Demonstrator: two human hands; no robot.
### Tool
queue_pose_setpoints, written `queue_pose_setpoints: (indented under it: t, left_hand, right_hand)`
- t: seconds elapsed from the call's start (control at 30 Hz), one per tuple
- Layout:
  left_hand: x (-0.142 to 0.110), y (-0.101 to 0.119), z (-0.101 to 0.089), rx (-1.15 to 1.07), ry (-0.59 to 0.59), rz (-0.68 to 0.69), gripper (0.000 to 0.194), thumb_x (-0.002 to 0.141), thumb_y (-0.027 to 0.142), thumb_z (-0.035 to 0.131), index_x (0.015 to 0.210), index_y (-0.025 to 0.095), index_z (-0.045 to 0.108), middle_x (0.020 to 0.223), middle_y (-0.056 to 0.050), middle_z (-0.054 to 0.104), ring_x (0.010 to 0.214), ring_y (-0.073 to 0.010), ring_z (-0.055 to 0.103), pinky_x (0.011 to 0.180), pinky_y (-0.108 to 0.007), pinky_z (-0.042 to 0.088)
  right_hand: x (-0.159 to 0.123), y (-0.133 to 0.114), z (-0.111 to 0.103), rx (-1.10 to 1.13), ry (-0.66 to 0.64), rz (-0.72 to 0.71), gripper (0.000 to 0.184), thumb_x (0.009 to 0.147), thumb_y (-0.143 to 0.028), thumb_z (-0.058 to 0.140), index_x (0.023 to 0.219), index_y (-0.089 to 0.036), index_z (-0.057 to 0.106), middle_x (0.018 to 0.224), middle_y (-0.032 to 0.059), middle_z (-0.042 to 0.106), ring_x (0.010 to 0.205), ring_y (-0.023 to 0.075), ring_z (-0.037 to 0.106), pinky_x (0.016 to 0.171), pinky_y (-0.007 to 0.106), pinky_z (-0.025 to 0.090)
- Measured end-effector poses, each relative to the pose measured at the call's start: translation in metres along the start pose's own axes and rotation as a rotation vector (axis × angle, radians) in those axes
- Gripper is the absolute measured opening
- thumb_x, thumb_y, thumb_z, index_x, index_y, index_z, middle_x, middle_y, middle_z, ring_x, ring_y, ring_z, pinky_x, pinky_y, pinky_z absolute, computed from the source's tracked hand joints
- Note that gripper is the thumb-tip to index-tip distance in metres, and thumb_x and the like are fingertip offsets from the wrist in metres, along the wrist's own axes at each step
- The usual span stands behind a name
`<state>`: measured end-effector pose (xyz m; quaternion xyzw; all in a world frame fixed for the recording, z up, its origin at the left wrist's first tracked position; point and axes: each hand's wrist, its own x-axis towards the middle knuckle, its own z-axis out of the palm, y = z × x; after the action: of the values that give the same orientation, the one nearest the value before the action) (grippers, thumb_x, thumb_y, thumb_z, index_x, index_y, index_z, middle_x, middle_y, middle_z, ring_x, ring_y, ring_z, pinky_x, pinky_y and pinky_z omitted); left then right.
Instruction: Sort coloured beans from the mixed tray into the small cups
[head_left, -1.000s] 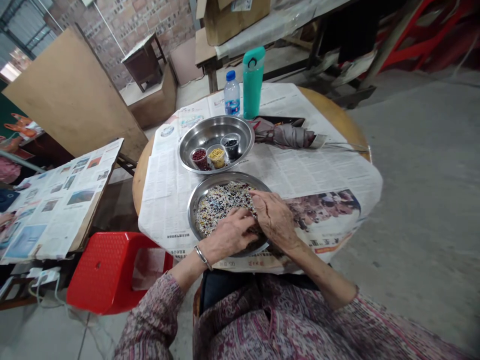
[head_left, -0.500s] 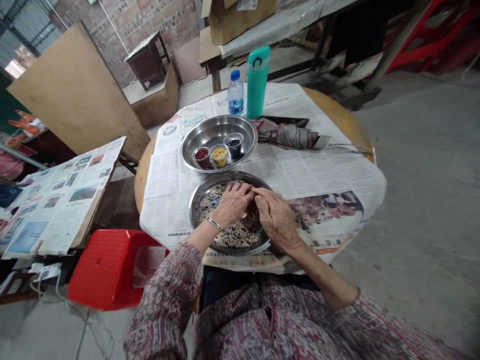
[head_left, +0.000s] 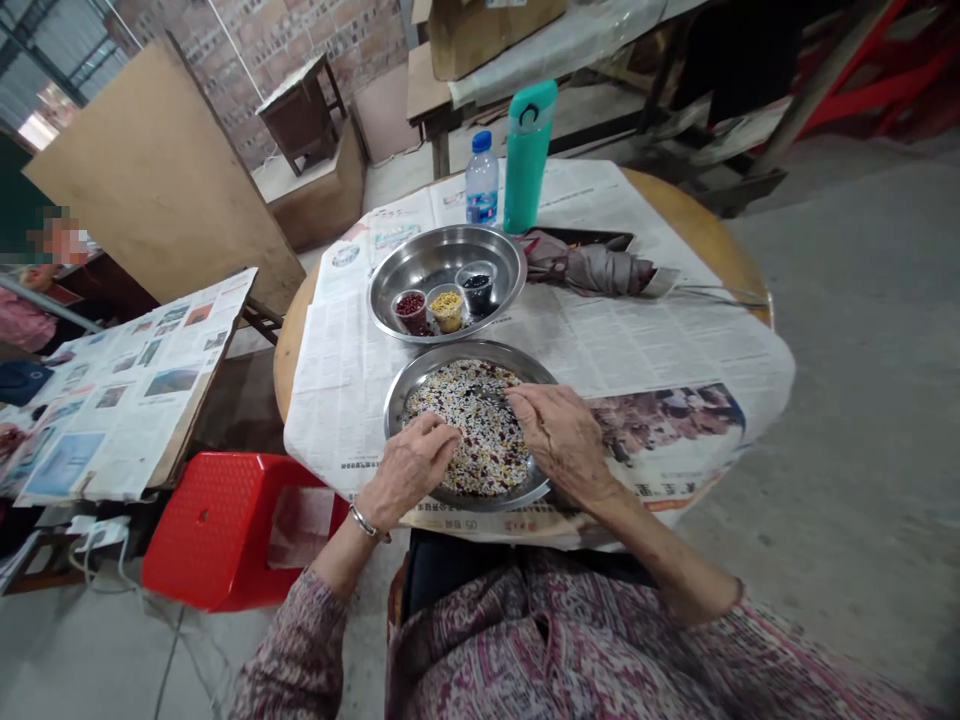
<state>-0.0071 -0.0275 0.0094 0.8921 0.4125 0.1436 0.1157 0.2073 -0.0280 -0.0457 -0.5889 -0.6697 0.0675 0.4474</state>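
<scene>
A metal basin [head_left: 396, 385] close to me holds a mix of white grains with red, yellow and black beans [head_left: 476, 420]. Over its left rim my left hand [head_left: 409, 462] is closed, thumb against curled fingers; anything in them is hidden. My right hand [head_left: 562, 438] hangs above the right side, fingertips pinched together over the mix, their contents too small to tell. Just behind stands a second metal basin [head_left: 420, 258]. Inside it are clear cups of red beans [head_left: 412, 312], yellow beans [head_left: 446, 309] and black beans [head_left: 477, 288].
Newspaper [head_left: 330, 400] covers the round table. At the back stand a water bottle [head_left: 481, 180] and a teal flask [head_left: 529, 158], beside a folded grey umbrella [head_left: 592, 268]. A red stool [head_left: 202, 520] is at left, near another newspaper-covered table [head_left: 150, 390] and a seated person [head_left: 30, 300].
My hands were together over the middle of the near basin. My left hand has drawn back to the left rim, uncovering the mix; my right hand stays at the right side.
</scene>
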Motion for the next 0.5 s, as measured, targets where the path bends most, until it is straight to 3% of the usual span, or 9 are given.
queue_pose_setpoints:
  t: [0.13,0.23,0.3,0.4,0.5]
  left_hand:
    - [-0.018,-0.016,0.006,-0.021,0.190,-0.020,0.016,0.100,0.023,0.047,0.101,0.021,0.064,0.094,-0.004,0.067,0.090,-0.0167,0.060,0.088,-0.035,0.050]
    - [-0.028,-0.023,0.018,-0.077,0.260,-0.011,0.014,0.098,0.022,0.050,0.097,0.020,0.064,0.087,-0.003,0.068,0.086,-0.0174,0.061,0.088,-0.038,0.048]
    - [-0.031,-0.024,0.026,-0.106,0.303,-0.015,0.015,0.097,0.021,0.049,0.093,0.020,0.063,0.083,-0.003,0.068,0.084,-0.0176,0.060,0.089,-0.039,0.046]
    - [-0.033,-0.023,0.033,-0.111,0.342,-0.040,0.018,0.097,0.021,0.046,0.088,0.020,0.061,0.079,-0.003,0.065,0.080,-0.0176,0.059,0.087,-0.039,0.046]
    - [-0.034,-0.024,0.036,-0.111,0.340,-0.049,0.018,0.098,0.021,0.045,0.089,0.020,0.060,0.080,-0.003,0.063,0.082,-0.0181,0.058,0.087,-0.039,0.046]
  right_hand:
    - [-0.001,-0.002,-0.014,-0.061,-0.112,-0.165,0.020,0.090,-0.022,0.049,0.094,-0.022,0.068,0.097,0.0062,0.073,0.098,0.0258,0.064,0.105,0.054,0.035]
    - [-0.002,0.000,-0.027,-0.010,-0.385,-0.322,0.025,0.079,-0.007,0.047,0.081,-0.024,0.066,0.083,0.0027,0.071,0.083,0.0206,0.063,0.087,0.040,0.046]
    - [-0.005,0.003,-0.031,0.008,-0.604,-0.381,0.027,0.075,-0.003,0.046,0.069,-0.024,0.062,0.072,0.0003,0.066,0.071,0.0177,0.060,0.072,0.032,0.046]
    - [-0.009,0.004,-0.026,0.048,-0.807,-0.416,0.028,0.074,-0.003,0.046,0.067,-0.025,0.062,0.070,-0.0009,0.065,0.070,0.0163,0.061,0.068,0.029,0.046]
    - [-0.006,-0.002,-0.011,0.083,-0.839,-0.438,0.033,0.078,-0.005,0.045,0.082,-0.026,0.069,0.079,0.0000,0.069,0.075,0.0161,0.064,0.070,0.028,0.049]
